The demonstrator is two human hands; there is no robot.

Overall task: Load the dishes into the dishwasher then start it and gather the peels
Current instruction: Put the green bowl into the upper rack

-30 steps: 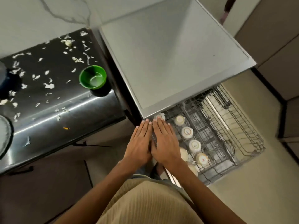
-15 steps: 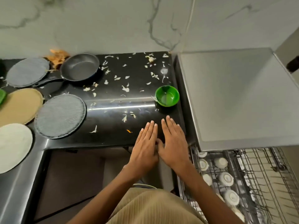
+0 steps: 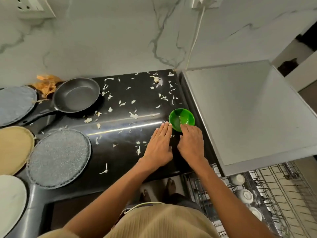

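A small green bowl [image 3: 181,118] stands on the black counter [image 3: 123,155] beside the dishwasher's grey top [image 3: 240,110]. My right hand [image 3: 191,143] reaches its fingertips to the bowl's near rim; whether the fingers curl round it is unclear. My left hand [image 3: 159,146] lies flat with straight fingers just left of the bowl. White peels [image 3: 133,115] are scattered over the counter, and orange peels [image 3: 46,84] lie at the back left. The pulled-out dishwasher rack [image 3: 277,200] at lower right holds several white cups [image 3: 247,195].
A black frying pan [image 3: 75,95] sits at the back of the counter. Several round plates, grey [image 3: 58,157], blue-grey [image 3: 15,103], tan [image 3: 13,148] and white [image 3: 10,201], line the left side. A white cable [image 3: 195,36] hangs down the marble wall.
Both hands left the dishwasher rack and travelled up and left over the counter to the green bowl. The view swung left, bringing the pan and plates into sight.
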